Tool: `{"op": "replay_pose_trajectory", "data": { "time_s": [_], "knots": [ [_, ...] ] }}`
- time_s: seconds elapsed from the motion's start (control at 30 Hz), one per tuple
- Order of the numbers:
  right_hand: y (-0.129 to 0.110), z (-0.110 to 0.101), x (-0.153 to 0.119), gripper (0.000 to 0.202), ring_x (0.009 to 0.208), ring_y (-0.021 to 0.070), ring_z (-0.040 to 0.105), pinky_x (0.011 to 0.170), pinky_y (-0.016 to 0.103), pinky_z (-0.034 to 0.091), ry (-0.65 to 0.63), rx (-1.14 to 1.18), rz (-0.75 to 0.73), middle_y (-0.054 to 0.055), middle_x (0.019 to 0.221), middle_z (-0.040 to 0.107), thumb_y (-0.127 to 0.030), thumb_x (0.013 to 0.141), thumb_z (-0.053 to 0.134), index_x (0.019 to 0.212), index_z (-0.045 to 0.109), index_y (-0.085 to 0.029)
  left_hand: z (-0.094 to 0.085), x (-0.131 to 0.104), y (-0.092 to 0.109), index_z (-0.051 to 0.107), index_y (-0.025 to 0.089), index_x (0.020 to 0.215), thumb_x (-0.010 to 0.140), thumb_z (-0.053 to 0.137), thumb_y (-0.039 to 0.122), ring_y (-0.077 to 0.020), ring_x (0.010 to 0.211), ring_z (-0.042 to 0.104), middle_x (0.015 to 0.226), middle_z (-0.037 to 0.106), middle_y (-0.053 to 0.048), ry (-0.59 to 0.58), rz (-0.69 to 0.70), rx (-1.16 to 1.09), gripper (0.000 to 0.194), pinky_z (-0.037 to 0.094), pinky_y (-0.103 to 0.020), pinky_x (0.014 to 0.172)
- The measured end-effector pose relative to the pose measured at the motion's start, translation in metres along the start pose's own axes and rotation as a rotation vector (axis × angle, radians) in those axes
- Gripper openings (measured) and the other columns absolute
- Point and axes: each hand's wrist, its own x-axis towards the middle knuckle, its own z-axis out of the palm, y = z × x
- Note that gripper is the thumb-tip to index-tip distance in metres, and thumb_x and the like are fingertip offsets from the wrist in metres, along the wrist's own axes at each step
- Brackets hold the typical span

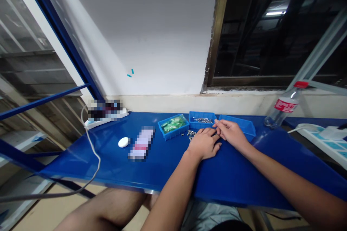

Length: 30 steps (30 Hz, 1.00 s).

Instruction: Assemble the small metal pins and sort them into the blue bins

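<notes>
Stretching across the lower half of the frame, the blue bench (168,166) carries everything within reach. A bottle (283,106) with a red cap stands at its right rear, probably put there to be clear of the elbows. Three shallow boxes sit near the back edge: the right box (245,127) partly behind the right hand, the middle box (199,114), and the left box (176,134), angled; their walls seem meant to stop small items rolling.

At centre right, the left hand (205,143) lies palm down, fingers slightly bent, perhaps steadying something; whether they grasp anything cannot be told. The right hand (227,133) comes in from the right, its thumb and forefinger drawn together beside the left fingers, as if for fine handling, though any held item is too small to tell.

Left of centre, a pixelated oblong (142,143) and a white disc (123,142) lie apart from the hands. Green packets (173,123) fill the left box. Smallest are the metal pieces: some (203,120) in the middle box, others (191,134) loose beside the left hand, likely for short reaches.
</notes>
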Motion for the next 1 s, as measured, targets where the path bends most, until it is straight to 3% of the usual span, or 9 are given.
{"op": "replay_pose_trajectory", "data": {
  "time_s": [0.27, 0.67, 1.0],
  "knots": [
    [-0.006, -0.002, -0.002, 0.060, 0.045, 0.0120, 0.048, 0.043, 0.027, 0.040, 0.016, -0.019, -0.013, -0.001, 0.059, 0.058, -0.078, 0.085, 0.064, 0.083, 0.070, -0.019, 0.006, 0.005, 0.000, 0.069, 0.020, 0.130, 0.104, 0.050, 0.045, -0.0315, 0.121, 0.062, 0.129, 0.068, -0.013, -0.058, -0.027, 0.002, 0.041, 0.048, -0.047, 0.105],
    [0.005, -0.005, 0.002, 0.056, 0.043, 0.0122, 0.052, 0.045, 0.028, 0.043, -0.016, -0.058, -0.038, -0.001, 0.062, 0.060, -0.075, 0.091, 0.060, 0.085, 0.069, -0.020, -0.021, -0.010, -0.023, 0.073, 0.017, 0.093, 0.098, 0.057, 0.019, -0.0253, 0.099, 0.069, 0.104, 0.076, -0.010, -0.084, -0.097, 0.056, 0.017, 0.047, -0.040, 0.094],
    [0.003, -0.003, -0.001, 0.054, 0.045, 0.0128, 0.054, 0.047, 0.028, 0.043, -0.026, -0.059, -0.039, -0.001, 0.063, 0.060, -0.072, 0.094, 0.058, 0.087, 0.068, -0.020, -0.021, -0.011, -0.026, 0.073, 0.020, 0.104, 0.092, 0.061, 0.013, -0.0258, 0.094, 0.072, 0.100, 0.077, -0.008, 0.037, -0.209, -0.059, 0.018, 0.049, -0.040, 0.094]
  ]
}}
